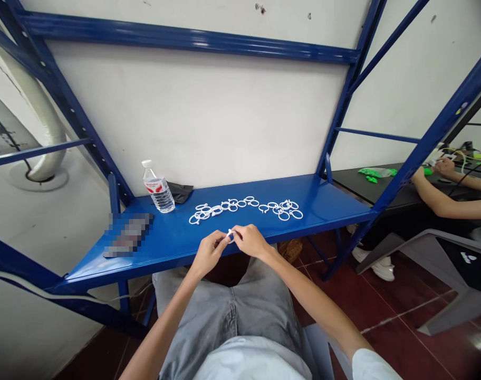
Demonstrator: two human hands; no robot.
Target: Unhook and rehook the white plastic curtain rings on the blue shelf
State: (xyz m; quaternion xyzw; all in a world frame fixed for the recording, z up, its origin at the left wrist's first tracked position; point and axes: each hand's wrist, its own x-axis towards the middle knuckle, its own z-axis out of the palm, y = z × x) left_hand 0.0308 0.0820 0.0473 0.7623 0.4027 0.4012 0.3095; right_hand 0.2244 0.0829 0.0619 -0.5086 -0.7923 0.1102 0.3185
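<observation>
You are sitting at a blue metal shelf [335, 207] on a blue rack, with a white wall [193, 116] behind it and dark red floor tiles [406, 322] down below. Your gray jeans [228, 316] are showing under the shelf.

Your left hand [211, 252] and your right hand [250, 240] are close together at the front edge of the shelf, at 12 o'clock. They are not resting flat. Both are coming in from the sides, and your fingertips [220, 238] are pinching a small white piece [229, 233] between them. It is too small to see well, but it looks like it may be one of the rings.

A bunch of white plastic rings [244, 208] is lying on the shelf at 12 o'clock, just past your hands. They are split into two loose groups, and many are touching.

A clear water bottle [158, 192] with a red label is standing at 11 o'clock, with a black cloth [181, 192] just beside it. A blurred flat thing [127, 235] is lying at 10 o'clock.

At 2 o'clock, another person's arms [454, 203] are reaching over a dark table [383, 187], near some green pieces [377, 172].
</observation>
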